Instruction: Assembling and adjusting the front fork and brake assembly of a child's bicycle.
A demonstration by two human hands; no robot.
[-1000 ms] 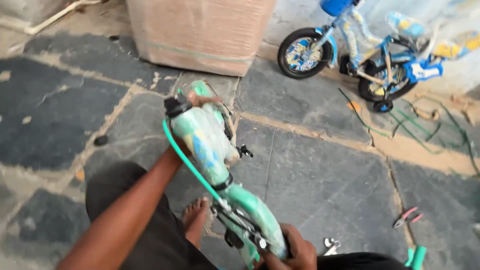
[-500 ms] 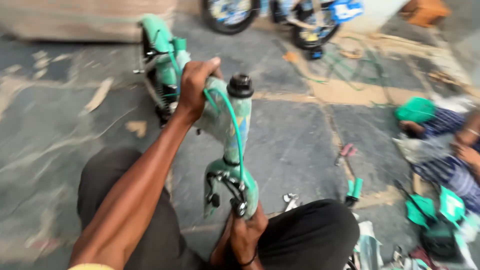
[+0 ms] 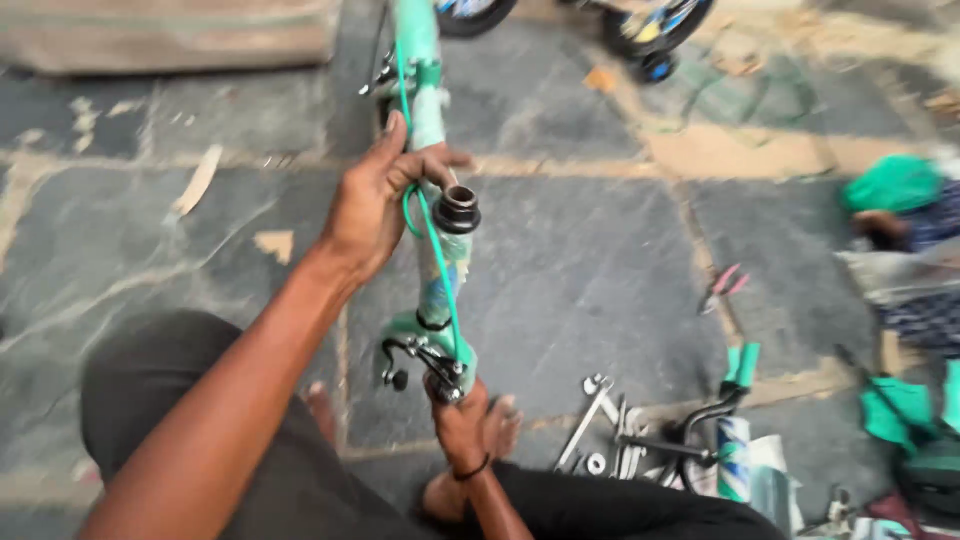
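Holding the green bike frame (image 3: 432, 250) up off the stone floor (image 3: 600, 260), the person now has it standing straighter than half a second ago, when it leaned over more. The black round end of the tube now points up at the camera, so the open hole (image 3: 458, 208) in it shows. That looks like the frame was turned to get at the lower end.

On the left, the left hand (image 3: 375, 200) is wrapped around the frame near its top, fingers closed on the tube. Below it, the right hand (image 3: 462, 420) grips the frame's bottom end by the black brake part (image 3: 420, 358); its fingers are mostly hidden, so how tightly they close cannot be told.

Counting: one frame, two hands on it, one green cable (image 3: 432, 240) running along it. Further right lie one pair of red pliers (image 3: 722, 288), a small pile of silver wrenches (image 3: 605, 430) too blurry to count, and one handlebar (image 3: 725, 405) with two green grips.
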